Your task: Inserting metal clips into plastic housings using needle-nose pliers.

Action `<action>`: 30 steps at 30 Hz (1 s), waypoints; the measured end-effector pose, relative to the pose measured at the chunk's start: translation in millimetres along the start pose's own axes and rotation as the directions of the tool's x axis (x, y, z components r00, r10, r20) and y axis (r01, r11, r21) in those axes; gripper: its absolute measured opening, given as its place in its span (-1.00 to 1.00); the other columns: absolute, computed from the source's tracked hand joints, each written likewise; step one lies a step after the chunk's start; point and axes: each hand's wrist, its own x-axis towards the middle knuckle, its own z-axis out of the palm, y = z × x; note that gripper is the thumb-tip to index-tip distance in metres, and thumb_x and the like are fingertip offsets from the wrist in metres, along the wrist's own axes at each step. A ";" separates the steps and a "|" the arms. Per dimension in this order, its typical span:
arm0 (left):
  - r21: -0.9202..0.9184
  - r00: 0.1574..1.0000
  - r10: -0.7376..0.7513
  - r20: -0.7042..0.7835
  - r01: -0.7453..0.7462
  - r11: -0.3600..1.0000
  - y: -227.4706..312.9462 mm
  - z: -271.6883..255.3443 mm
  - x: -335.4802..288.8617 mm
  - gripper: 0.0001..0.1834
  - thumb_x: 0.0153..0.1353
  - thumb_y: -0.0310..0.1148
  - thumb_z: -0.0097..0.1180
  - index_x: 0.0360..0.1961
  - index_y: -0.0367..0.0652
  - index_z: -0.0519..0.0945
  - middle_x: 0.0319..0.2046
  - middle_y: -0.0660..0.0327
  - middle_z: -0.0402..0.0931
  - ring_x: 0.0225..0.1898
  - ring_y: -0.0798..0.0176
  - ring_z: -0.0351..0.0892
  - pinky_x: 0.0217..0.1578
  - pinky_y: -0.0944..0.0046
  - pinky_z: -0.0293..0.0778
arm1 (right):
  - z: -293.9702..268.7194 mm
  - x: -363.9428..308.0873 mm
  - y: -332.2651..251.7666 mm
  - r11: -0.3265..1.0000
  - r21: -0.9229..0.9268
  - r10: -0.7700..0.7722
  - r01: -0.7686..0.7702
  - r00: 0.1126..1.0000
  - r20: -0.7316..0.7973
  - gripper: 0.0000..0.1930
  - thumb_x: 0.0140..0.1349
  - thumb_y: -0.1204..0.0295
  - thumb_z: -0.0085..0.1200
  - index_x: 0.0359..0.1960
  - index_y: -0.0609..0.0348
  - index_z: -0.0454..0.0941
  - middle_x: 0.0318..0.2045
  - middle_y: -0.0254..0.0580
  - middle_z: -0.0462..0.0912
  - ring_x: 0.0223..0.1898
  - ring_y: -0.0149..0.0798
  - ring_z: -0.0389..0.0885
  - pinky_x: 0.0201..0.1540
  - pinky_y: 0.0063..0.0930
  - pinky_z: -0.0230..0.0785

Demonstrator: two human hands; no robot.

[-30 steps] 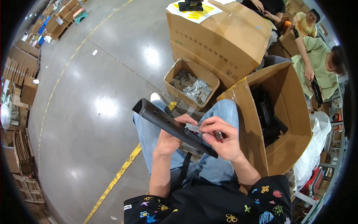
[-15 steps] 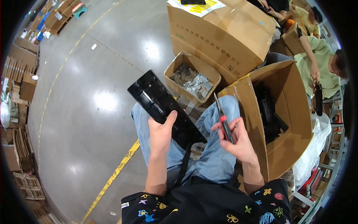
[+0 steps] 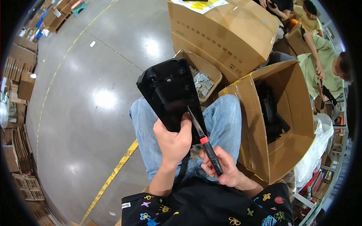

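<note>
A long black plastic housing (image 3: 167,96) is tilted up above my knees, its hollow side facing me. My left hand (image 3: 173,141) is closed around its lower part, thumb on the inner face. In my right hand (image 3: 222,167) is a pair of long-nose pliers (image 3: 207,147) with red and black handles; my fingers wrap round them. The pliers' tip lies over the inner face of the housing, close to my left thumb; whether it touches cannot be told. A black strap (image 3: 183,169) hangs below the housing.
Beyond my knees stands a small carton (image 3: 211,69) of flat metal pieces, partly hidden by the housing. An open carton (image 3: 290,147) with black parts is at my right, and a large closed carton (image 3: 222,34) lies ahead. Co-workers sit at the far right, one holding a black part (image 3: 329,95).
The housing has been raised and turned more upright toward me, now covering part of the small carton. My right hand has moved left and down, bringing the pliers' tip over the housing.
</note>
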 end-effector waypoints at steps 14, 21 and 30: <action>0.099 0.993 0.111 -0.031 -0.108 0.989 4.0 3.1 -4.4 -0.94 -0.02 -0.64 0.07 -0.46 -0.33 0.51 -0.66 0.25 0.46 -0.62 0.47 0.40 -0.58 0.44 0.30 | 23.5 -3.9 -6.7 1.000 0.015 0.002 -0.001 0.998 -0.056 -0.40 0.23 -0.13 -0.11 -0.07 0.20 0.15 -0.27 -0.10 0.19 -0.67 -0.57 0.05 -0.64 -0.64 -0.05; 0.107 0.991 0.122 -0.057 -0.115 0.988 6.2 -1.4 -5.7 -0.95 -0.01 -0.64 0.09 -0.46 -0.33 0.51 -0.63 0.27 0.48 -0.61 0.49 0.40 -0.57 0.45 0.30 | 24.4 -6.0 -18.9 0.991 -0.027 0.129 -0.134 0.980 -0.154 -0.54 0.30 0.03 -0.11 -0.19 0.27 0.21 -0.32 -0.04 0.26 -0.70 -0.58 0.06 -0.67 -0.68 -0.08; -0.092 0.995 -0.092 -0.048 0.087 0.992 7.3 -7.4 -13.9 -0.89 0.03 -0.63 0.08 -0.37 -0.31 0.55 -0.50 0.28 0.54 -0.46 0.46 0.47 -0.41 0.45 0.39 | 12.2 -15.4 -7.0 0.972 -0.098 0.204 -0.213 0.974 -0.094 -0.74 0.26 0.32 -0.10 -0.17 0.26 0.26 -0.27 -0.27 0.32 -0.37 -0.49 0.29 -0.24 -0.62 0.20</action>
